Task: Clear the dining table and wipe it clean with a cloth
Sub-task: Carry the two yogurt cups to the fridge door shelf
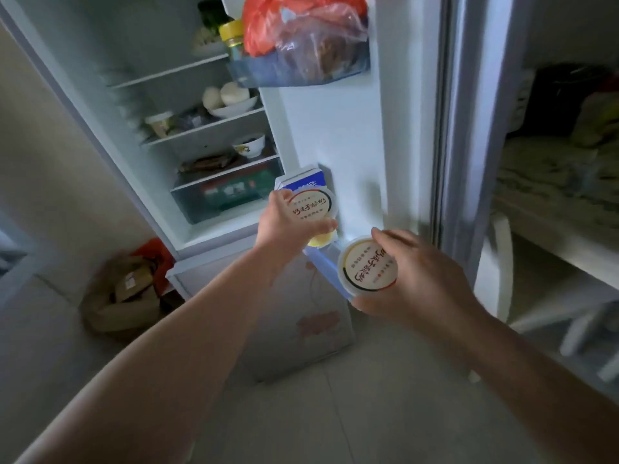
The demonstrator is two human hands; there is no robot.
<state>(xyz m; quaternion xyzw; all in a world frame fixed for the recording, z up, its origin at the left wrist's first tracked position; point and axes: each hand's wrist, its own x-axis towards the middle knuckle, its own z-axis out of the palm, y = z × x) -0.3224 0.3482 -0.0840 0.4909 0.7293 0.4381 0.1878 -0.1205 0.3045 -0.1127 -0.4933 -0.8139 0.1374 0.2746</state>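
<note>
Two round yogurt tubs, one per hand, both up at the open fridge door (331,128): my left hand (284,226) has its grip wrapped round the first tub (310,204), right in front of a blue and white carton (303,179) in the door. My right hand (422,279) clamps the second tub (366,264) over what looks like the lower door shelf (326,267), kinda blurry.

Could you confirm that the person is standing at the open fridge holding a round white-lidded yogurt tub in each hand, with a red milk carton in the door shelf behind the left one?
Not quite: the head view shows the milk carton is blue and white, not red. The rest holds: the left hand and right hand each hold a round white-lidded yogurt tub at the open fridge.
</note>
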